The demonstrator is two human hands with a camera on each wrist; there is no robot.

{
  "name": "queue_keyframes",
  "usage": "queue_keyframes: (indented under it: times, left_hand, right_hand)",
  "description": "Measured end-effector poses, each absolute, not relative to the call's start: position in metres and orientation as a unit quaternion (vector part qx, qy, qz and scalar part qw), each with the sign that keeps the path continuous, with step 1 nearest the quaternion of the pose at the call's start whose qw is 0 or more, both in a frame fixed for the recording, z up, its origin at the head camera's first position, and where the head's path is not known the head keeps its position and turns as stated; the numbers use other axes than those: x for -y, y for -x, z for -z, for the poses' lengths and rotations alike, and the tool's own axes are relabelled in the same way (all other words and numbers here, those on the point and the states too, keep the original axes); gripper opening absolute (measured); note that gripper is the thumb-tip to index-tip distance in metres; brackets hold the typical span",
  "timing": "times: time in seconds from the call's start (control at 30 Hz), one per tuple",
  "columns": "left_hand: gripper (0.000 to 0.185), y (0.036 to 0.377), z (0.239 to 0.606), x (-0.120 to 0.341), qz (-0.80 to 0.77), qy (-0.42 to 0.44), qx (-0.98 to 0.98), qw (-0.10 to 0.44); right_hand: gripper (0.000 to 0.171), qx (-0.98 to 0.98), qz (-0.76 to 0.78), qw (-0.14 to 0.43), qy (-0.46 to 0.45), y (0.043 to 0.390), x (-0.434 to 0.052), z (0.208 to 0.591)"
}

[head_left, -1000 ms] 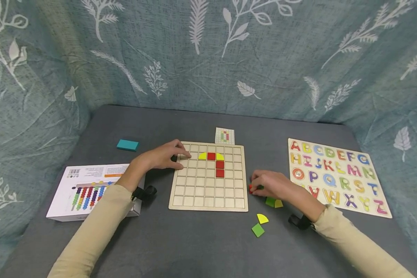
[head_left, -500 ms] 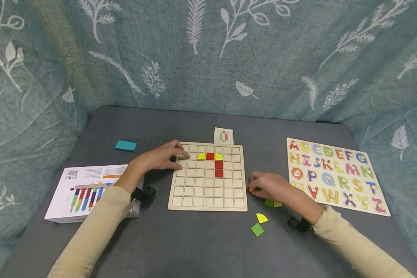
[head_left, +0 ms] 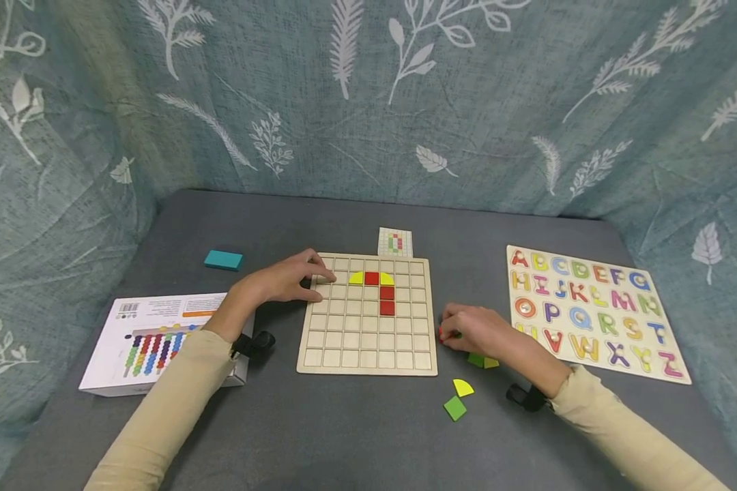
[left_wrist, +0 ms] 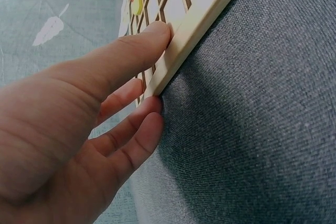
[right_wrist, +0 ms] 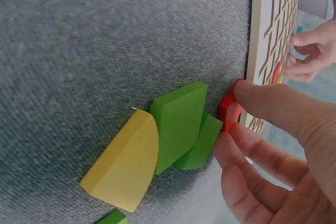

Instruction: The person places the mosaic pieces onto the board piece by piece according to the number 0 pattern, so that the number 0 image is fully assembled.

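My left hand (head_left: 288, 278) rests at the left edge of a wooden grid board (head_left: 342, 339). In the left wrist view its thumb lies over the rim, with the other fingers loosely bent by the corner. Set in the grid are several red squares (head_left: 387, 301) and two yellow quarter-circles (head_left: 356, 277). Beyond the board's right edge, my right hand (head_left: 475, 327) pinches a red block (right_wrist: 229, 107) between thumb and fingertips, low over the table. Right beside those fingers lie green blocks (right_wrist: 181, 124) and a yellow quarter-circle block (right_wrist: 123, 161).
A small pattern card (head_left: 396, 242) lies behind the board. Nearer me are another yellow quarter-circle (head_left: 463, 388) and a green square (head_left: 455, 408). An alphabet board (head_left: 589, 314) lies right; a white box (head_left: 160, 341) and teal block (head_left: 224, 260) lie left.
My right hand has shifted very slightly and keeps its pinch on the red block. The left hand stays on the board's edge. The tiles in the grid look the same.
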State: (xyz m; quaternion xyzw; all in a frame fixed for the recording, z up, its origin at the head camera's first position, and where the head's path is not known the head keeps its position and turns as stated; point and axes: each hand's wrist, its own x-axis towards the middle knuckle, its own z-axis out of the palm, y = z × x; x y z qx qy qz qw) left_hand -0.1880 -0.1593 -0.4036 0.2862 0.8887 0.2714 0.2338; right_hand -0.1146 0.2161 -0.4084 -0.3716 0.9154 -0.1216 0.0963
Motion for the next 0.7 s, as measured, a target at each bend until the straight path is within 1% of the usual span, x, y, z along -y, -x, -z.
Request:
queue_keyframes:
  times: [0.33,0.7]
  left_hand:
    - [0.042,0.1894,0.4035,0.1588,-0.267,-0.306,-0.885,0.227]
    - [0.042,0.1891,0.4023,0.1596,-0.274,-0.294,-0.885,0.235]
  right_hand:
    - [0.017,-0.913,0.122,0.102,0.376,0.1163,-0.21,0.4064]
    - [0.015,-0.909,0.131,0.123,0.375,0.1192,-0.21,0.4043]
